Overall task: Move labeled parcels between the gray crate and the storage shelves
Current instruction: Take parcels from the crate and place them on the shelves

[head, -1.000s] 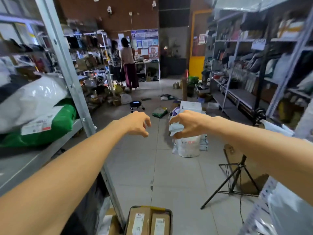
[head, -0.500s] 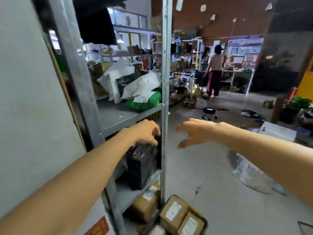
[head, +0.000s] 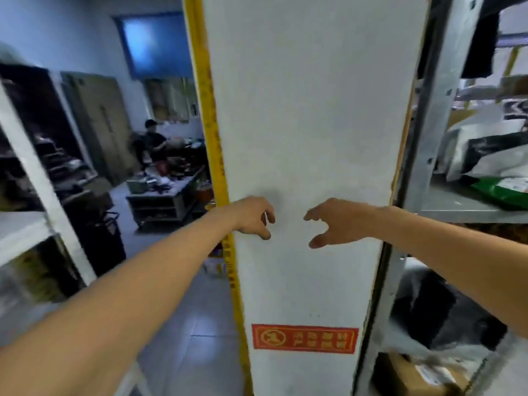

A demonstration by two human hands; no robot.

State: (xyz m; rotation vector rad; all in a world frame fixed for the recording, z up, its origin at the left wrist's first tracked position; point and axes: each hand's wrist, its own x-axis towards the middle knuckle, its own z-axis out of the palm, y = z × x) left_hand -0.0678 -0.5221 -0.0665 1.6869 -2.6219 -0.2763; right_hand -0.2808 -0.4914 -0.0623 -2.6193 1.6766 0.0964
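1. Left hand (head: pixel 253 217) loosely curled, right hand (head: pixel 334 221) spread; both empty.
2. Labeled green poly mailer (head: pixel 497 192) on grey metal shelf (head: pixel 457 202), right side; crate not in view.
3. Mailer prob. light, soft, slick: pinch an edge.

Left hand (head: pixel 253 217): loosely curled, before white pillar (head: pixel 308 124)
Right hand (head: pixel 335 221): fingers spread, empty
Storage shelves (head: pixel 457 205): green parcel (head: pixel 503 191)

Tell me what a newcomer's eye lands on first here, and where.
A broad white pillar fills the centre, with a red sign low on its face and a yellow strip down its left edge. The left hand and right hand hover before it, holding no parcel. A green parcel lies on the shelf at far right.
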